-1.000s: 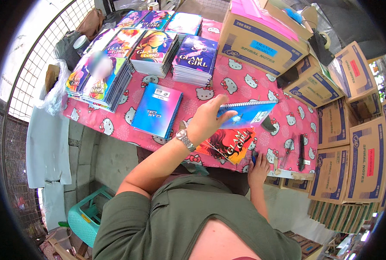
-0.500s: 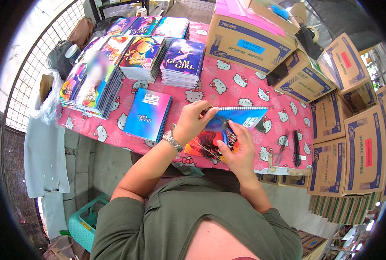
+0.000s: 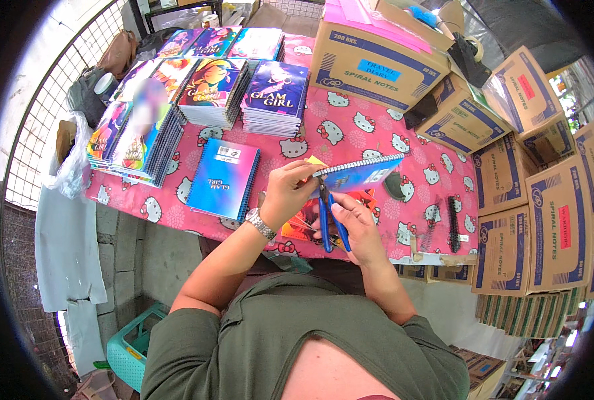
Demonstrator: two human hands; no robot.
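Note:
My left hand (image 3: 289,193), wearing a metal watch, is closed on the left end of a blue spiral notebook (image 3: 370,176), holding it tilted with its coil edge up. In my right hand (image 3: 358,230) is a pair of pliers with blue handles (image 3: 324,220). Their dark jaws are at the coil's left end, beside my left fingertips; whether they grip the wire is too small to tell. Under the raised notebook lies a red and orange notebook (image 3: 297,229), partly hidden. A blue and pink spiral notebook (image 3: 222,179) lies flat left of my left hand.
Stacks of spiral notebooks (image 3: 274,100) stand at the back left of the pink patterned tablecloth (image 3: 350,137). Cardboard boxes (image 3: 377,67) line the back and right. Near the right edge lie black binding coils (image 3: 453,223) and a dark oval object (image 3: 395,187).
My right hand has brought the pliers, earlier largely hidden, up to the coil's left end. The notebook's right end has tilted up a little. My left hand still holds it.

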